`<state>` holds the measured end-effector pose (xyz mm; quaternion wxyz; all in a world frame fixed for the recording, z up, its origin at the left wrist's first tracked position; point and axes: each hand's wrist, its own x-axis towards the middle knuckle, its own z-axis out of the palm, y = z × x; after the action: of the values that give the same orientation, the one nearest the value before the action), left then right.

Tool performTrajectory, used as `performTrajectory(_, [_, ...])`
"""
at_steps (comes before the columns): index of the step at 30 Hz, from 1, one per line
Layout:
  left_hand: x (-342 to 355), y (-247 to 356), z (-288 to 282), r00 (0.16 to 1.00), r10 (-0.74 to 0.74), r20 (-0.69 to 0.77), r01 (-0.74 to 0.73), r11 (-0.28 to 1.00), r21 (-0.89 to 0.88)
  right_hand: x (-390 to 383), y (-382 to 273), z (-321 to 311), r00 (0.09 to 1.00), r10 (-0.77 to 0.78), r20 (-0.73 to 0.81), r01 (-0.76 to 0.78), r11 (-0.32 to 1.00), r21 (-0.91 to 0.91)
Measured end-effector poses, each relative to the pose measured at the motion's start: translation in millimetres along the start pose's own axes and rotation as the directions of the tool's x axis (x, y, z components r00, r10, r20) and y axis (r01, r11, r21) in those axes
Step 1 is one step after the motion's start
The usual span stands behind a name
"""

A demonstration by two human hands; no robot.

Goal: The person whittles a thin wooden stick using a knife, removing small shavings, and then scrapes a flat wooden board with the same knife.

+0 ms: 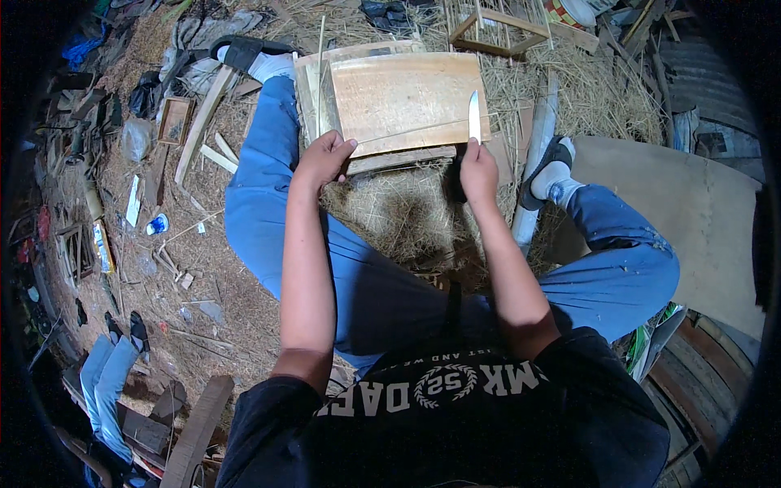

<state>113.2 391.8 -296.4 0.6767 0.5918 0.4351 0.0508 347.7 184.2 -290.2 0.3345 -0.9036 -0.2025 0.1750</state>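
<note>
My right hand (479,172) is closed around the handle of a knife (474,115), whose pale blade points away from me over the right part of a wooden board (399,89). A thin strip (419,131), perhaps wood or bamboo, runs from my left hand (325,159) across the near part of the board to the blade. The left fingers pinch its left end by the board's near left corner. Strip and blade cross; whether they touch I cannot tell. The right hand hides the knife handle.
Another thin stick (320,77) stands along the board's left edge. A small wooden frame (500,32) lies at the far right amid straw. Wood scraps (215,154) litter the ground at left. A flat brown sheet (667,207) lies at right. Another person's legs (107,382) show at lower left.
</note>
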Motion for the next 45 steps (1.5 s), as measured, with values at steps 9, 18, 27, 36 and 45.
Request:
performTrajectory(9, [-1.5,-0.1,1.9,1.000,-0.013,-0.022,0.012,1.000,-0.008,-73.1,-58.0,51.2,0.948,-0.170,0.269,0.161,0.985,0.054])
performTrajectory(18, [-1.5,-0.8,1.7,0.999,0.023,-0.039,-0.022,0.999,0.026,-1.3,-8.6,1.9,1.000,0.007,0.012,-0.007,1.000,-0.014])
performTrajectory(27, [-0.4,-8.3,2.8,0.998,0.025,-0.061,-0.024,1.000,0.006,-48.1,-44.2,43.3,0.970,-0.105,0.220,0.097,0.994,0.048])
performTrajectory(36, [-1.3,-3.3,2.5,0.999,-0.019,-0.040,0.017,0.999,-0.027,-50.9,-32.0,38.6,0.961,-0.261,0.087,0.249,0.960,0.127])
performTrajectory(45, [-6.4,1.8,5.8,0.998,-0.015,-0.057,0.014,0.999,-0.029,-36.2,-24.2,23.5,0.987,-0.103,0.126,0.105,0.994,-0.010])
